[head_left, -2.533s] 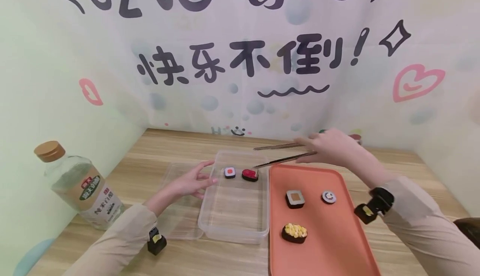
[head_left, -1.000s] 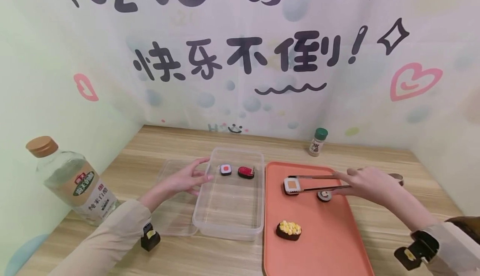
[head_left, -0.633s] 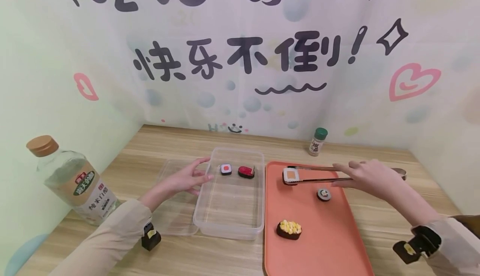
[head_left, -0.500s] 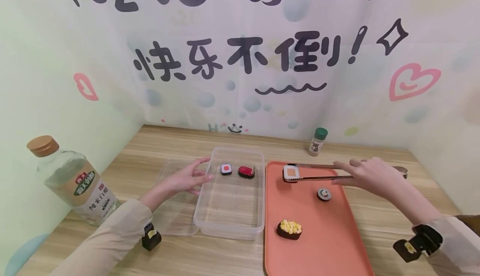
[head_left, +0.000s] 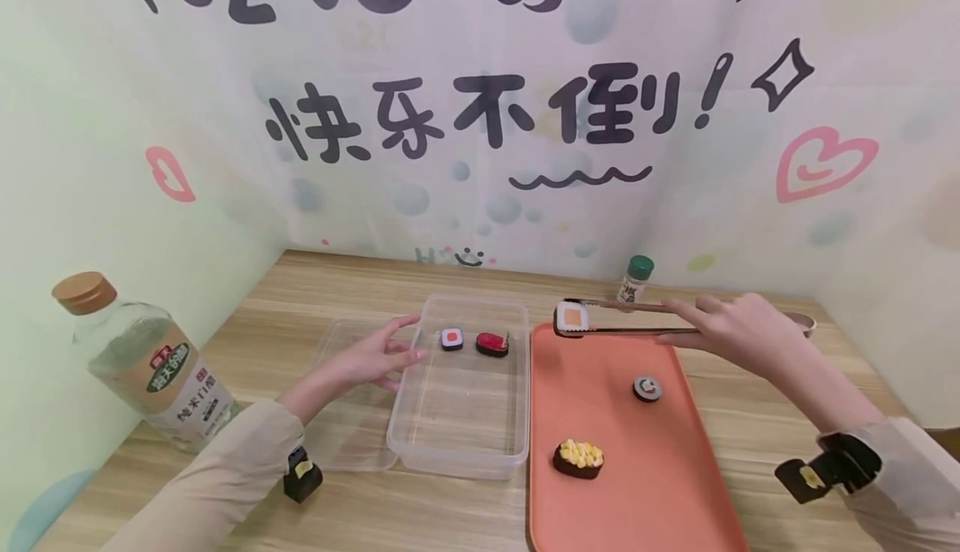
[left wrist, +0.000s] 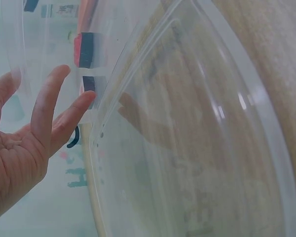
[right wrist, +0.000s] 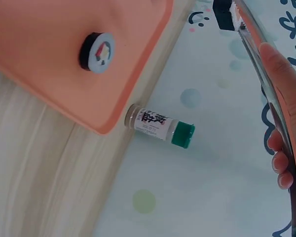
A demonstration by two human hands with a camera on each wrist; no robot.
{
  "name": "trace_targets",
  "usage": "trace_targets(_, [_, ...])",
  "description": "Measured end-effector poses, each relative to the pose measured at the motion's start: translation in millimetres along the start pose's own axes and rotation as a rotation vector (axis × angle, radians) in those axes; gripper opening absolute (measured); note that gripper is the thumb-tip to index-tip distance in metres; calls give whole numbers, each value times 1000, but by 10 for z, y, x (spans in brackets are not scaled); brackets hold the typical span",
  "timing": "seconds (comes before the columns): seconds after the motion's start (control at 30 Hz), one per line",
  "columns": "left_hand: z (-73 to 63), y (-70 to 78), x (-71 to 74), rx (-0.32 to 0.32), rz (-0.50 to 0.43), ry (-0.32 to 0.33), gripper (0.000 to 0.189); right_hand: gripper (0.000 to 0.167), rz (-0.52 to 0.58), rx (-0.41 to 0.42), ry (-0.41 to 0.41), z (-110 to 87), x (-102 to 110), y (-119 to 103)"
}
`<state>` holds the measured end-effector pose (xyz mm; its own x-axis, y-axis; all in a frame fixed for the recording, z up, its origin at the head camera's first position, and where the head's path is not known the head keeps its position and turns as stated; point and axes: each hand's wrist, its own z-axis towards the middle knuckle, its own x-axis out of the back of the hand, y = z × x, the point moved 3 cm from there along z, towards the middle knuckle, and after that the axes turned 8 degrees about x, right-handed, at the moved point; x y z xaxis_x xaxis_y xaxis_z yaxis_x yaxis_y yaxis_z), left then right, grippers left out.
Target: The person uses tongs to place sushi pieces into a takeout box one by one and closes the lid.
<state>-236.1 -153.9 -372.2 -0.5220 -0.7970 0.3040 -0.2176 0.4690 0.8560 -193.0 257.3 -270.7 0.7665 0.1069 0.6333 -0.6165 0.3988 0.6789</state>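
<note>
My right hand grips metal tongs, whose tips pinch a square sushi roll with an orange centre. The roll is raised over the far left end of the orange tray. On that tray lie a small round sushi roll and a corn-topped sushi. My left hand rests with spread fingers at the left wall of a clear plastic box. Inside the box sit a small roll with a red centre and a red-topped sushi.
A clear lid lies left of the box, partly under my left hand. A large vinegar bottle stands at the left. Behind the tray is a green-capped shaker. A printed cloth hangs along the table's back edge.
My right hand came down to the tray with the tongs, took the square roll between their tips and raised it toward the back. My left hand stays at the box.
</note>
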Motion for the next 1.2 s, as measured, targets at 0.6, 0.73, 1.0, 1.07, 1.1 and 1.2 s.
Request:
trace_targets(0.6, [-12, 1, -11, -22, -27, -11, 69, 52, 33, -19, 131, 735, -134, -43])
trace_targets(0.73, [-12, -2, -13, -15, -35, -5, 70, 55, 41, -7, 110, 893, -166, -99])
trace_targets(1.0, [-24, 15, -20, -8, -27, -2, 67, 66, 99, 17, 55, 1114, -267, -198])
trace_targets(1.07, [-25, 16, -20, -14, -24, -2, 67, 64, 102, 27, 57, 1153, -296, -228])
trace_targets(1.1, [-22, 13, -20, -16, -25, 0, 67, 64, 102, 35, 63, 1174, -306, -248])
trace_targets(1.2, [-7, -3, -12, -31, -22, -7, 69, 59, 98, 54, 50, 1226, -342, -316])
